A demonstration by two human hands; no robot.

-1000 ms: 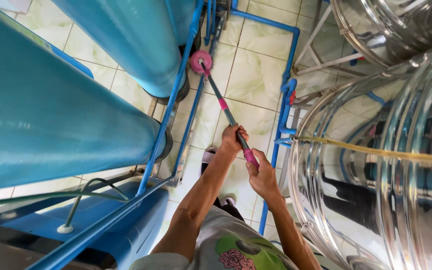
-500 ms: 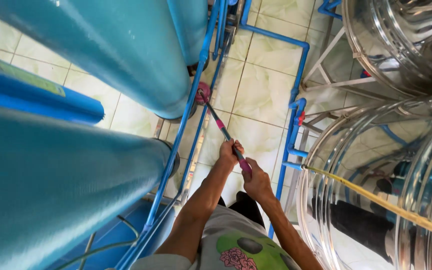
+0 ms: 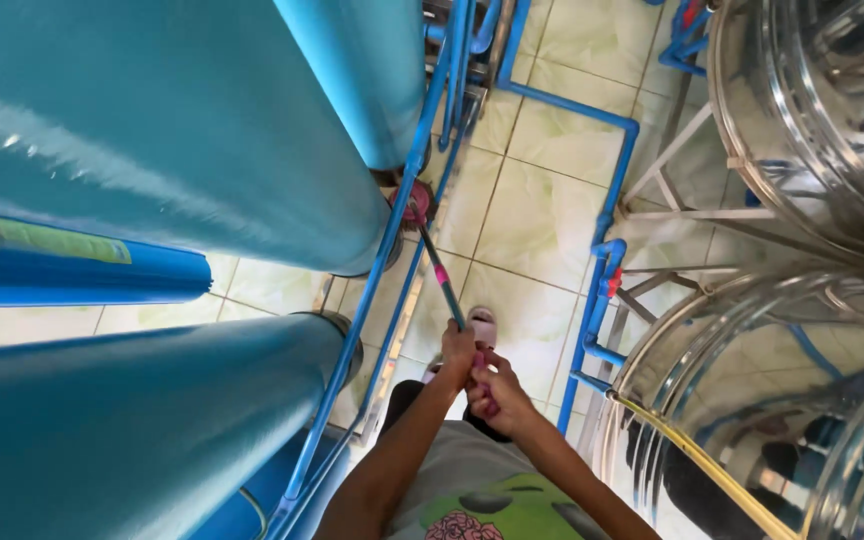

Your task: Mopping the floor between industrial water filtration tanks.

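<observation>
The fingers of both hands are curled shut around the upper end of a long, thin mop handle with pink and teal bands [image 3: 442, 280], the left hand [image 3: 457, 352] just above and touching the right hand [image 3: 495, 397], which grips the pink end section. Both forearms reach forward and down from the bottom edge of the view, the left arm nearly straight, the right bent at the elbow and coming in from the lower right. The handle slants away from the hands toward the floor, ending in a round pink mop head [image 3: 414, 203] that rests on the pale green-veined tiled floor [image 3: 542, 215] beside the base of a large glossy blue cylindrical tank [image 3: 152, 130]. A second blue tank [image 3: 112, 430] fills the lower left, and between the two a blue cylinder carries a yellow-green rectangular label [image 3: 52, 243] along its top edge; what is on it cannot be made out. Thin blue pipes [image 3: 392, 270] run down beside the tanks, and another blue pipe frame [image 3: 602, 280] stands on the floor to the right of the handle. Polished stainless steel tanks [image 3: 812, 110] on white metal legs take the right side, with a yellow hose [image 3: 692, 465] crossing the lower one. A white shoe [image 3: 483, 325] shows on the floor just beyond the hands.
</observation>
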